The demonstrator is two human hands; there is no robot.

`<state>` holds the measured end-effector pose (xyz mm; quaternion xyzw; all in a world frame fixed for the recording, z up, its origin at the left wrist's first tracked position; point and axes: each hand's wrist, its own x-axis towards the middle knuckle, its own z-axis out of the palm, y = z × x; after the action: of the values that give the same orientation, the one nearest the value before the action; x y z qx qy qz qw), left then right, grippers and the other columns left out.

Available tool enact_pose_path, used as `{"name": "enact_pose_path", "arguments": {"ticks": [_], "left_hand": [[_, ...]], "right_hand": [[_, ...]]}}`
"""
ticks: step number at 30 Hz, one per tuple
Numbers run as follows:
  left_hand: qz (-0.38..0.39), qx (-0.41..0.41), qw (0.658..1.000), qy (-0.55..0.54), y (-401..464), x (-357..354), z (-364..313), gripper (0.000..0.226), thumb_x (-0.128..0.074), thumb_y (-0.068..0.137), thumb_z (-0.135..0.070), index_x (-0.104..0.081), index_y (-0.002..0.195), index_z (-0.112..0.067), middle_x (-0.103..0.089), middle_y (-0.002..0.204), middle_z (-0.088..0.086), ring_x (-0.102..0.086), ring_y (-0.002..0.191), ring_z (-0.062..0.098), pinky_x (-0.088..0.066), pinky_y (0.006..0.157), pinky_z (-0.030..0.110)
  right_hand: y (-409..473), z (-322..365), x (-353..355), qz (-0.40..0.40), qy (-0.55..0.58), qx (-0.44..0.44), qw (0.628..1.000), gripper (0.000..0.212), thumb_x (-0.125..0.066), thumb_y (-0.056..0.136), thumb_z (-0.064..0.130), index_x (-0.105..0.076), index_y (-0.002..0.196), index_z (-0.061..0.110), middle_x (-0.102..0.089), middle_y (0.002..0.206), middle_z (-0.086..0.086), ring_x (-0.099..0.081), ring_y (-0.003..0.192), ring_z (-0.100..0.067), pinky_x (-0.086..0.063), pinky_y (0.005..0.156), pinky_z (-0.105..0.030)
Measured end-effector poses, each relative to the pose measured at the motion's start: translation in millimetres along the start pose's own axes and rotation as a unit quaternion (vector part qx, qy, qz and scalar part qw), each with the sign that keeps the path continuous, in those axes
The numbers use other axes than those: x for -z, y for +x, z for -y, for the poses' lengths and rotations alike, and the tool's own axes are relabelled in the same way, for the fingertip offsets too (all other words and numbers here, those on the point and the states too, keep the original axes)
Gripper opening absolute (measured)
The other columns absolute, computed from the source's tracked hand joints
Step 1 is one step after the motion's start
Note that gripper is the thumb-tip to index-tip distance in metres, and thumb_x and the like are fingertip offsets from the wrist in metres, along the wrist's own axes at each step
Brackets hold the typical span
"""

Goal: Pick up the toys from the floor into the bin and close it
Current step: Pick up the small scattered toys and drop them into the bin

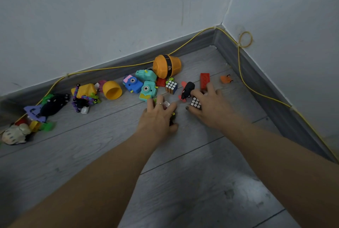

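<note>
Heads up, both your hands are loaded and the bin isn't anywhere in view. Your left hand is curled palm-down over a clump of small bits on the floor, fingers bunched; I can't tell how many it's got, so something could dribble out on the lift. Your right hand is pinching a small puzzle cube with fingers splayed toward the red brick. Grabbing that too could pop the cube loose. Farther back, the toy cameras and orange tub sit by the yellow cable, easy to snag.
</note>
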<state>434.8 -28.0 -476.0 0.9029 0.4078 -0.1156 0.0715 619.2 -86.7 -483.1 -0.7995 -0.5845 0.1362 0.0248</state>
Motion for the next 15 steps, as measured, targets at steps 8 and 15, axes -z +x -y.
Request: {"name": "enact_pose_path", "arguments": {"ticks": [8, 15], "left_hand": [[-0.015, -0.046, 0.999, 0.003, -16, -3, 22, 0.054, -0.053, 0.094, -0.043, -0.032, 0.141, -0.027, -0.023, 0.149, 0.007, -0.034, 0.123, 0.026, -0.048, 0.088, 0.035], [0.013, 0.004, 0.999, 0.036, -25, 5, 30, 0.098, -0.064, 0.074, -0.070, -0.009, 0.147, -0.036, -0.018, 0.150, 0.012, -0.035, 0.127, 0.032, -0.048, 0.093, 0.043]], "right_hand": [[-10, 15, -8, -0.003, 0.048, 0.012, 0.999, 0.048, -0.062, 0.080, 0.056, -0.044, 0.118, 0.031, -0.044, 0.112, 0.002, -0.049, 0.097, -0.026, -0.045, 0.073, -0.036], [-17, 8, 2, -0.097, 0.144, -0.030, 0.984, 0.050, -0.063, 0.075, 0.058, -0.046, 0.112, 0.029, -0.048, 0.104, 0.006, -0.055, 0.094, -0.021, -0.053, 0.074, -0.040]]}}
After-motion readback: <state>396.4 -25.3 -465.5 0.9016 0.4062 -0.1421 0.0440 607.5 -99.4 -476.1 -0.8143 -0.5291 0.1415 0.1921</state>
